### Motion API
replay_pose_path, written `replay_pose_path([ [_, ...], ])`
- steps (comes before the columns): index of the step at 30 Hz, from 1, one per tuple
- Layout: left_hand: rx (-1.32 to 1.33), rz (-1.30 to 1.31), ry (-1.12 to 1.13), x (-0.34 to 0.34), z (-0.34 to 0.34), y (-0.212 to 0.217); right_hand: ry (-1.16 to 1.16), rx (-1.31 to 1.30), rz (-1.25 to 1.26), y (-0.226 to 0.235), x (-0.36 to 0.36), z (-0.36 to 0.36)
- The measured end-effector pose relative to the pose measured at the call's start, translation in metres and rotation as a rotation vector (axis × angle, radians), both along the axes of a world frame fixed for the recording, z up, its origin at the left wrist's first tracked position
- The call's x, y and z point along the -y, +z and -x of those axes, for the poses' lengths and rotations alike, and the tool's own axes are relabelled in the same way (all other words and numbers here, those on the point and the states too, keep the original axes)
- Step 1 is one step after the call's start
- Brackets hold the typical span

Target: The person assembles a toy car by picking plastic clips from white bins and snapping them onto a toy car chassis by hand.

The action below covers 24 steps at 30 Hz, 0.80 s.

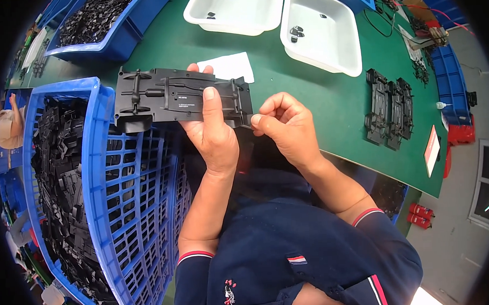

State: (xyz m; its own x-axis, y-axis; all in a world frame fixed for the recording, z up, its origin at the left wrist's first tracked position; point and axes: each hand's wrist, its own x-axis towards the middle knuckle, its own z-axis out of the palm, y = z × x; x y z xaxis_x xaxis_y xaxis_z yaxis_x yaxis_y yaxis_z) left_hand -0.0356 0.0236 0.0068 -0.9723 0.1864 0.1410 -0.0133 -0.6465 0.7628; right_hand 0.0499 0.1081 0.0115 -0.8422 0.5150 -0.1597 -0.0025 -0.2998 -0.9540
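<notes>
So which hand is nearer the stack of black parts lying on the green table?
Right. The right hand pinches the black plate at its end facing the stack; the left hand grips mid-plate, farther away.

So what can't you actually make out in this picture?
- Head view: right hand fingertips pinch at the black plastic panel's end; anything between them is too small.
- Left hand covers the panel's middle.
- Small black bits in the white trays: too tiny.
- Blue crate is cut by the rim.

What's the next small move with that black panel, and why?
Probably press the right hand fingertips in at the black plastic panel right end. The left hand already clamps the panel mid-length, thumb on top, and the right hand pinches at that corner; what it pinches is too small to tell.
</notes>
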Motion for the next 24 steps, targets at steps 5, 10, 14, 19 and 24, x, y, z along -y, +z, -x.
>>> replay_pose_path([
  [5, -0.028, 0.036, -0.017, 0.0004, 0.0011, -0.0029, -0.007, 0.043, -0.055, -0.0013, 0.0007, 0.0026],
  [10, -0.034, 0.042, -0.023, -0.0001, 0.0018, -0.0044, 0.000, 0.051, -0.083, -0.0035, 0.0007, 0.0041],
  [14, -0.059, 0.049, -0.023, -0.0004, 0.0019, -0.0061, 0.004, 0.071, -0.090, -0.0006, 0.0001, 0.0041],
  [19, -0.074, 0.038, -0.034, -0.0002, 0.0007, -0.0071, 0.000, 0.068, -0.120, -0.0029, 0.0006, 0.0041],
  [24, -0.113, 0.044, -0.041, -0.0009, 0.0007, -0.0094, 0.004, 0.072, -0.164, -0.0037, -0.0006, 0.0034],
])
